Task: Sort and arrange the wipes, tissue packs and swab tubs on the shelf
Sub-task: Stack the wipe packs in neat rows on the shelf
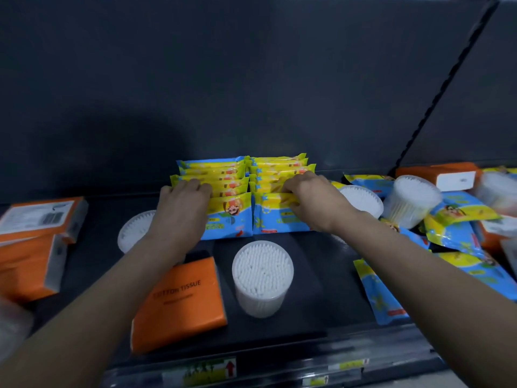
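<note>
Two rows of blue-and-yellow wipes packs stand upright at the middle of the dark shelf [321,273]. My left hand [183,201] rests on the tops of the left row [223,191], fingers curled over the packs. My right hand [310,201] grips the top edge of the front pack of the right row [275,217]. A clear tub of white cotton swabs [263,278] stands in front of the rows. An orange tissue pack [181,301] lies at the front left, and another swab tub [134,229] sits partly behind my left forearm.
Orange tissue packs [33,242] are piled at the left. At the right lie loose wipes packs [458,228], two swab tubs [411,203] and more orange packs [439,175]. One wipes pack [377,292] lies flat under my right forearm. Price labels [212,371] line the shelf's front edge.
</note>
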A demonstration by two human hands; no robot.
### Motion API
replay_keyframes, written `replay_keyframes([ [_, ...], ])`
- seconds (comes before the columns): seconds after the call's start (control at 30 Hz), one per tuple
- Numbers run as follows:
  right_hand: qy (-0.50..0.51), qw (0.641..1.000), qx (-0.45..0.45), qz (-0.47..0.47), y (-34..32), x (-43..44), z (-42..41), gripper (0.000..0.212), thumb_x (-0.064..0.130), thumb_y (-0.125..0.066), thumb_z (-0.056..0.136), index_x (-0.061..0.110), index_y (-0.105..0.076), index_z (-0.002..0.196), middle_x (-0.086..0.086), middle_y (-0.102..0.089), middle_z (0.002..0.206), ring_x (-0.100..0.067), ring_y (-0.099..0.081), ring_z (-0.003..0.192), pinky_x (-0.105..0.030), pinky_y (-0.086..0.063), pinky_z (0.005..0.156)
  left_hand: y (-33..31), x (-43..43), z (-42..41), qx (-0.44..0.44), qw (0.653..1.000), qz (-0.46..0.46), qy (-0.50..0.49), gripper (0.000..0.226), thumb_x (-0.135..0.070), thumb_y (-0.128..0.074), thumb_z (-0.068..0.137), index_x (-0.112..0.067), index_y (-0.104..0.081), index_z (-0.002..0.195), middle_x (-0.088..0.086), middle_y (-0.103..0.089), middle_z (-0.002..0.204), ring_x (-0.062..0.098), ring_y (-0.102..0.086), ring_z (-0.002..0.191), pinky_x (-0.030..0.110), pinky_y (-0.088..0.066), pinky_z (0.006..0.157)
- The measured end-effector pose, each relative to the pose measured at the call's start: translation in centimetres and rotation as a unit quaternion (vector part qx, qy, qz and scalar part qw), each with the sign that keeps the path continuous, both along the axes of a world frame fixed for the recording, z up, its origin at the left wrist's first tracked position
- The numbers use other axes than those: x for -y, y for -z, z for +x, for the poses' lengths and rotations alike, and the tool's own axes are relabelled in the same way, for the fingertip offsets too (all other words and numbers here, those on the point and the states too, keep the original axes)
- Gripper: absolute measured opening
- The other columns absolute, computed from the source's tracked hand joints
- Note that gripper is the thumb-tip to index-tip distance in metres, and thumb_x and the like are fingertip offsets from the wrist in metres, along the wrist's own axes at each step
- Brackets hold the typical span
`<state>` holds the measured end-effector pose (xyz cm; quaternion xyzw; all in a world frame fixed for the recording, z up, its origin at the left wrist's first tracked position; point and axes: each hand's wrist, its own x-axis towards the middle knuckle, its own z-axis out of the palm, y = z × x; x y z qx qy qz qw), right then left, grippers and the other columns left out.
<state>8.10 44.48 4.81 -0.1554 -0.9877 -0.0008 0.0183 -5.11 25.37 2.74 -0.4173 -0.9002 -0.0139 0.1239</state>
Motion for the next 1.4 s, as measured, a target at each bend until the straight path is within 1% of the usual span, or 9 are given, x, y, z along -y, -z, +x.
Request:
replay_keyframes([
  [0.1, -0.002, 1.0, 0.004, 0.027, 0.2, -0.2, -0.4, 0.039, 0.012, -0.049, 0.087, 0.015, -0.05, 0.126, -0.009, -0.053, 0.124, -0.029, -0.043, 0.119, -0.038, -0.037, 0.095, 0.2, 0.1, 0.0, -0.008, 0.999, 0.033, 0.0, 0.035, -0.006, -0.068, 0.074, -0.007, -0.055, 0.106, 0.013, -0.056, 0.104, 0.035, -0.052, 0.101, 0.043, -0.038, 0.079],
  [0.2, -0.004, 0.999, 0.009, 0.048, 0.3, -0.2, -0.7, 0.039, 0.016, -0.052, 0.087, 0.011, -0.048, 0.125, -0.01, -0.051, 0.123, -0.03, -0.043, 0.117, -0.038, -0.037, 0.092, 0.5, 0.1, -0.2, -0.032, 0.998, 0.051, 0.009, 0.038, 0.004, -0.077, 0.055, 0.0, -0.059, 0.089, 0.021, -0.057, 0.087, 0.041, -0.053, 0.085, 0.046, -0.045, 0.064],
  [0.4, -0.016, 0.996, -0.016, 0.082, 0.5, -0.1, -0.5, 0.038, 0.013, -0.05, 0.088, 0.01, -0.043, 0.125, -0.01, -0.05, 0.121, -0.03, -0.044, 0.115, -0.037, -0.036, 0.092, 0.4, 0.3, 0.7, -0.054, 0.997, 0.054, -0.002, 0.047, 0.008, -0.078, 0.044, 0.0, -0.057, 0.085, 0.021, -0.056, 0.08, 0.039, -0.055, 0.07, 0.039, -0.044, 0.053],
  [0.53, -0.048, 0.996, -0.033, 0.073, 0.5, -0.1, 0.0, 0.038, 0.012, -0.049, 0.09, 0.012, -0.044, 0.127, -0.009, -0.049, 0.123, -0.029, -0.043, 0.116, -0.036, -0.031, 0.095, 0.6, 1.0, 1.4, -0.042, 0.997, 0.063, -0.016, 0.048, 0.005, -0.08, 0.048, -0.002, -0.059, 0.09, 0.018, -0.057, 0.083, 0.038, -0.055, 0.071, 0.039, -0.044, 0.057],
  [0.63, -0.092, 0.994, -0.051, 0.032, -0.1, 0.1, 0.5, 0.037, 0.02, -0.053, 0.091, 0.014, -0.048, 0.127, -0.007, -0.052, 0.123, -0.028, -0.042, 0.118, -0.036, -0.03, 0.098, 0.0, 1.6, 2.4, -0.031, 0.995, 0.093, -0.02, 0.043, 0.005, -0.078, 0.053, -0.002, -0.06, 0.092, 0.018, -0.057, 0.084, 0.037, -0.056, 0.072, 0.041, -0.045, 0.059],
  [0.8, -0.152, 0.986, -0.062, -0.019, -0.9, 1.2, 1.1, 0.037, 0.024, -0.051, 0.092, 0.015, -0.051, 0.128, -0.006, -0.055, 0.127, -0.026, -0.042, 0.121, -0.036, -0.031, 0.101, -1.4, 3.0, 5.4, 0.008, 0.985, 0.167, -0.031, 0.026, 0.002, -0.068, 0.073, -0.002, -0.062, 0.097, 0.017, -0.06, 0.092, 0.038, -0.055, 0.084, 0.046, -0.045, 0.071],
  [1.03, -0.196, 0.979, -0.058, -0.03, -0.4, 1.5, 2.5, 0.038, 0.027, -0.05, 0.094, 0.016, -0.05, 0.13, -0.005, -0.055, 0.129, -0.026, -0.043, 0.122, -0.034, -0.029, 0.1, -2.6, 4.2, 10.8, 0.017, 0.975, 0.22, -0.028, 0.015, -0.005, -0.062, 0.083, -0.005, -0.061, 0.098, 0.012, -0.06, 0.094, 0.031, -0.054, 0.089, 0.04, -0.043, 0.076],
  [1.23, -0.185, 0.979, -0.08, -0.004, -0.9, 0.1, 5.6, 0.036, 0.027, -0.051, 0.093, 0.015, -0.053, 0.127, -0.007, -0.057, 0.124, -0.028, -0.045, 0.119, -0.036, -0.029, 0.098, -3.7, 1.8, 14.4, 0.026, 0.972, 0.232, 0.005, 0.022, -0.018, -0.051, 0.081, -0.008, -0.062, 0.097, 0.008, -0.061, 0.094, 0.027, -0.054, 0.09, 0.031, -0.039, 0.075],
  [1.4, -0.111, 0.988, -0.109, 0.018, -2.4, -2.9, 9.5, 0.033, 0.025, -0.052, 0.092, 0.016, -0.054, 0.124, -0.006, -0.056, 0.123, -0.027, -0.045, 0.117, -0.035, -0.028, 0.093, -4.2, -3.1, 16.0, 0.056, 0.964, 0.242, 0.097, 0.021, -0.017, -0.053, 0.08, -0.007, -0.063, 0.095, 0.009, -0.061, 0.092, 0.028, -0.055, 0.089, 0.029, -0.037, 0.077],
])
